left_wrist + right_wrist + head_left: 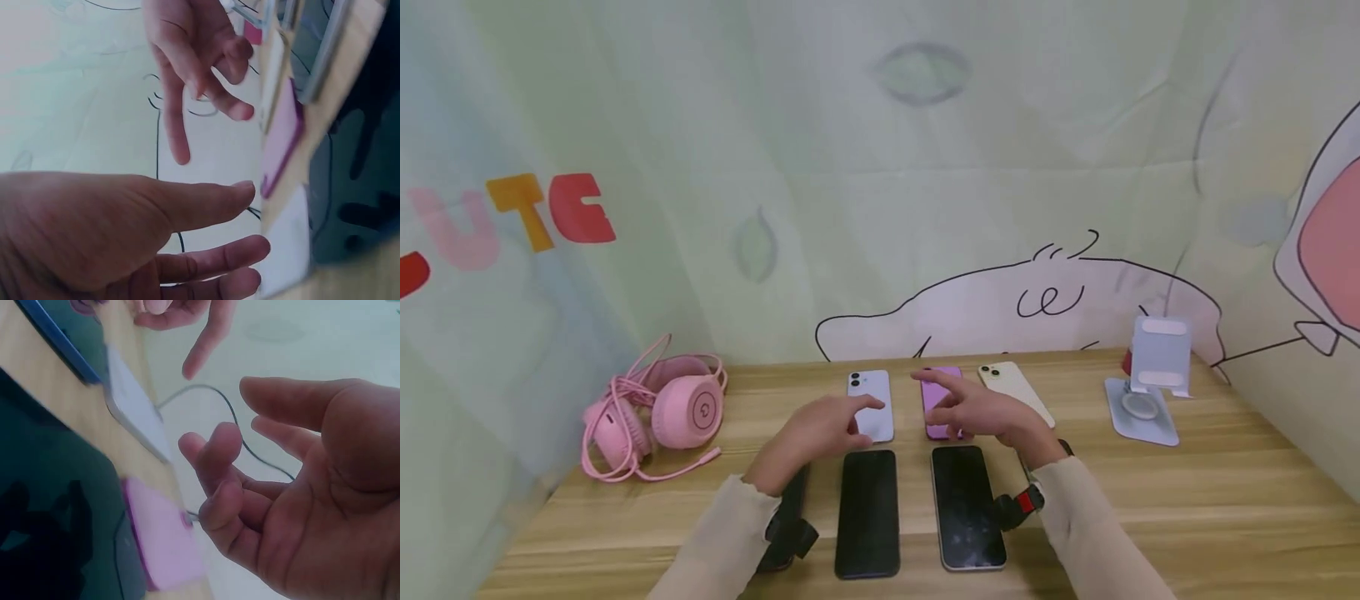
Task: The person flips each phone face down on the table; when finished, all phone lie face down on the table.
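Observation:
My left hand hovers over the near part of a light blue phone, which lies back up. Its thumb and fingers are extended, apart, with nothing between them in the left wrist view. My right hand hangs above a purple phone, index finger stretched out and other fingers loosely bent, holding nothing. Beside that phone lies a cream phone, back up. Nearer me, two phones with dark screens lie face up. Another dark phone is partly under my left forearm; my right wrist mostly hides one more.
Pink headphones with a coiled cable sit at the left of the wooden table. A pale blue phone stand with a round pad on its base is at the back right. A printed curtain hangs behind the table.

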A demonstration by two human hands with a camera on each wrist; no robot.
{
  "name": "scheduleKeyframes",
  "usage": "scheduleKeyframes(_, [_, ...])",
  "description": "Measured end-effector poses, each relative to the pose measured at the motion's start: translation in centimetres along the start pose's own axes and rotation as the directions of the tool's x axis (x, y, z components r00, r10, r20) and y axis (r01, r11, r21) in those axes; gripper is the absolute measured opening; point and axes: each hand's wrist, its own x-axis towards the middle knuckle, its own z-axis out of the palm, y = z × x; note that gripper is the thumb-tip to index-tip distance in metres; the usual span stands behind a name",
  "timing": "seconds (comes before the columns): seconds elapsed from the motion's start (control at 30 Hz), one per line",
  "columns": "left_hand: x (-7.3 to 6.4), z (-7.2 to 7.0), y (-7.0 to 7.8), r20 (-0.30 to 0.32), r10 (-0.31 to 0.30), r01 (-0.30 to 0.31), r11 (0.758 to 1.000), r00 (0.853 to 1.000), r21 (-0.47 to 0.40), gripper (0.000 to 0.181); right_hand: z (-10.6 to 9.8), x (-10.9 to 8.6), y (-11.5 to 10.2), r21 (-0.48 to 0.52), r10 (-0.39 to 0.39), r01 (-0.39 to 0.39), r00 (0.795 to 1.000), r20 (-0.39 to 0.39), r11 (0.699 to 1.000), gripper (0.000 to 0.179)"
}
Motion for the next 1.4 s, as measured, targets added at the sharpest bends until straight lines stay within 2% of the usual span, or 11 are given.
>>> scheduleKeyframes(0.17, [-1.8,0.3,-1.9,0.016,-0.052,0.052,0.999,0.999,0.005,0.050,2.0,0.6,-0.8,0.029,-0.031,0.030,0.999,0.025,0.999,0.063])
scheduleKeyframes(0.33, [-4.3,0.7,-4.0,0.020,-0.098,0.097,0.995,0.995,0.026,0.052,4.0,1.4,-1.6,0.034,-0.029,0.028,0.999,0.036,0.999,0.065])
scheduleKeyframes(0.5, [-6.4,1.1,-5.9,0.031,-0.146,0.146,0.989,0.989,0.027,0.061,6.1,2.1,-2.5,0.048,-0.032,0.028,0.996,0.083,0.998,0.066])
scheduleKeyframes(0.7, [-7.7,1.3,-6.7,0.019,-0.213,0.211,0.975,0.977,0.074,0.076,9.1,3.1,-3.4,0.085,-0.035,0.023,0.991,0.131,0.996,0.066])
scheduleKeyframes(0.87, [-8.6,1.5,-6.8,0.018,-0.270,0.263,0.951,0.963,0.164,0.085,11.4,3.3,-4.1,0.093,-0.019,0.004,0.987,0.161,0.996,0.068])
scheduleKeyframes(0.97, [-9.0,1.5,-6.9,0.024,-0.270,0.260,0.943,0.962,0.206,0.088,12.3,3.3,-4.2,0.099,-0.008,-0.011,0.982,0.187,0.995,0.069])
scheduleKeyframes(1.07, [-9.5,1.5,-7.1,0.030,-0.246,0.236,0.951,0.969,0.198,0.088,13.0,3.3,-4.2,0.129,0.002,-0.028,0.979,0.202,0.991,0.068])
scheduleKeyframes(1.23, [-9.8,1.5,-7.6,0.027,-0.176,0.172,0.978,0.984,0.122,0.087,13.7,3.4,-4.3,0.202,0.007,-0.053,0.975,0.222,0.978,0.066])
scheduleKeyframes(1.4, [-10.0,1.4,-7.6,0.049,-0.151,0.149,0.988,0.987,0.045,0.083,14.3,3.4,-4.4,0.250,0.028,-0.086,0.974,0.226,0.964,0.065])
